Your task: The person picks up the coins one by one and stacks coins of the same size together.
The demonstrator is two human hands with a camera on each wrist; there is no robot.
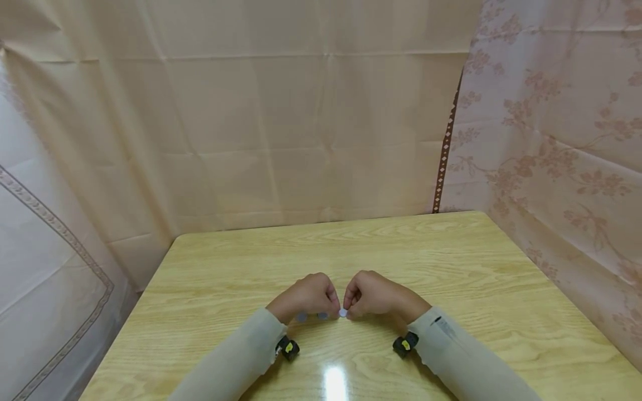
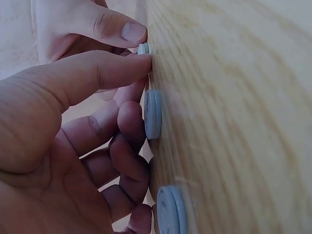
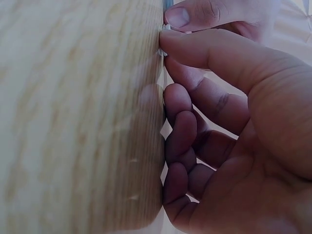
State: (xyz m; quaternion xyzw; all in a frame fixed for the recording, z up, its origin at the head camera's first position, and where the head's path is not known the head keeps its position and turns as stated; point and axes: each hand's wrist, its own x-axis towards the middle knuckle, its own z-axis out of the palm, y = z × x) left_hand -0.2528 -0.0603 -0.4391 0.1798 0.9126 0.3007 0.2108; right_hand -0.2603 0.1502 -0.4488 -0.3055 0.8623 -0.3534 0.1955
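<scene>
Three small round light-blue discs lie in a row on the wooden table. The rightmost disc point(image 1: 343, 313) sits between the fingertips of my two hands. My left hand point(image 1: 313, 295) holds its left side with thumb and finger, and my right hand point(image 1: 376, 294) pinches it from the right. Most of this disc point(image 2: 143, 48) is hidden by the thumbs in the left wrist view. The middle disc point(image 2: 153, 114) lies flat close under my left hand's curled fingers, showing a double-layered edge. Nearer the left wrist is the left disc point(image 2: 168, 209), also flat.
The light wooden table point(image 1: 241, 256) extends on all sides of the hands. A beige curtain point(image 1: 301, 139) hangs behind its far edge, and a flowered curtain point(image 1: 562, 139) hangs along the right. A black wrist camera point(image 1: 288, 348) sits under the left sleeve, another camera point(image 1: 405, 345) under the right.
</scene>
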